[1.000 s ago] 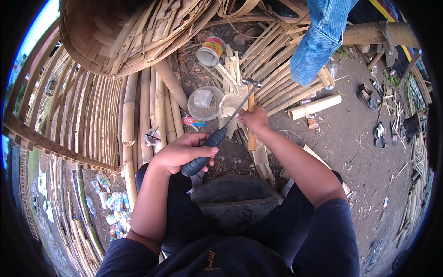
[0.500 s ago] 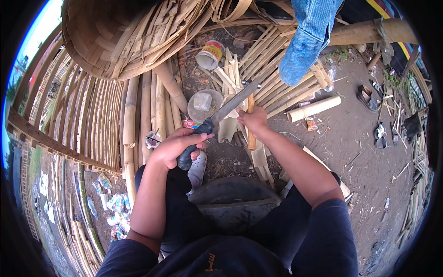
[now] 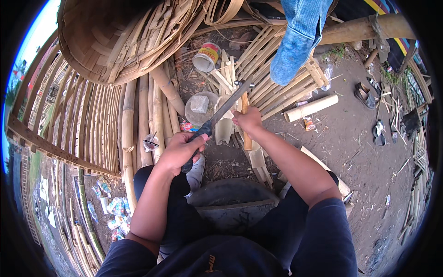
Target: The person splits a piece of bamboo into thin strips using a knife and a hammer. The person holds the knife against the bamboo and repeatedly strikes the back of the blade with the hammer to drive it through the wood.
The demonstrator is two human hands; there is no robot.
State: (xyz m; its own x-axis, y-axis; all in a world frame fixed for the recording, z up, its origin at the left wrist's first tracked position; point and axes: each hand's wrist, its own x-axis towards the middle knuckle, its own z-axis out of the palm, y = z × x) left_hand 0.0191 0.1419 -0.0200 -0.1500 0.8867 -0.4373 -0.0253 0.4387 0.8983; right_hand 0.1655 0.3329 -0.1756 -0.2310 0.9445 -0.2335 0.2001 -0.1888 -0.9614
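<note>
Black grip and grey blade make up one knife (image 3: 223, 112), its handle clasped in the left hand (image 3: 183, 150); the blade slants up and rightward, overlapping the head of one hammer (image 3: 248, 140), though I cannot tell whether they touch. Fingers of the right hand (image 3: 248, 121) wrap that hammer's wooden handle. One tin (image 3: 206, 56) wears a yellow and red label, one packet (image 3: 188, 127) is red and blue, and small orange lettering marks the dark shirt (image 3: 240, 259). Left of the blade, one pale block (image 3: 200, 104) rests on one round plate (image 3: 201, 118); one clear cup (image 3: 150, 143) stands by bamboo poles (image 3: 144, 111).
</note>
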